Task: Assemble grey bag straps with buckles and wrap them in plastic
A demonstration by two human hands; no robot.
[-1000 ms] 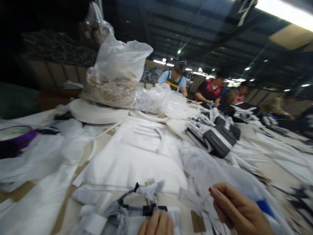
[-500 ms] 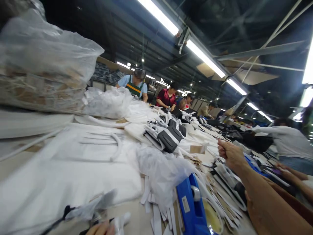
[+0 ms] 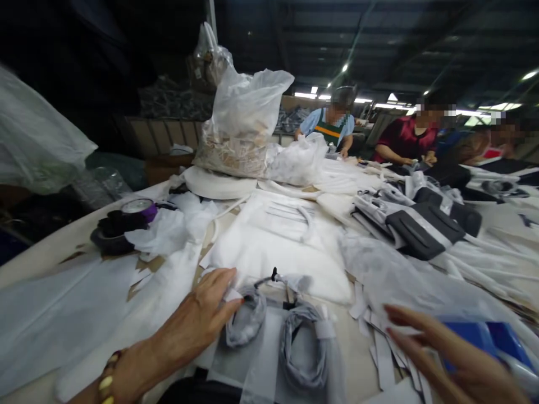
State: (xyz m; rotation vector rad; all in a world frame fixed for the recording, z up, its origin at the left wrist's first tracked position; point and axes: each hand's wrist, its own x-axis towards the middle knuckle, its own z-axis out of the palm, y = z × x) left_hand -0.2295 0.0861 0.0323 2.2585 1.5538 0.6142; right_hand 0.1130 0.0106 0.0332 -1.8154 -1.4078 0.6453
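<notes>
1. Head view: left hand (image 3: 202,317) lies flat at the near edge of the bench (image 3: 63,252), fingers stretched out, nothing clasped. Fingertips rest on white cloth (image 3: 273,252); the thumb touches the left grey strap loop (image 3: 246,317).
2. Second strap loop (image 3: 303,348) sits just beside the first on the same grey piece, near edge, between the hands.
3. Right hand (image 3: 446,359), blurred, at the near right corner: fingers spread wide, empty, above white strips (image 3: 381,359) and just beside a blue dispenser (image 3: 501,342). Can't tell whether it touches them.
4. Step in hand, my read: pinning and sorting the strap piece, no grip on it yet. Lifting a loop would call for the left fingers to curl round it.
5. Also on the bench: plastic bag (image 3: 246,123) at the far middle, tape roll (image 3: 141,207) by the left edge, black-grey bags (image 3: 421,227) to the right. Other people work along the far edge.
</notes>
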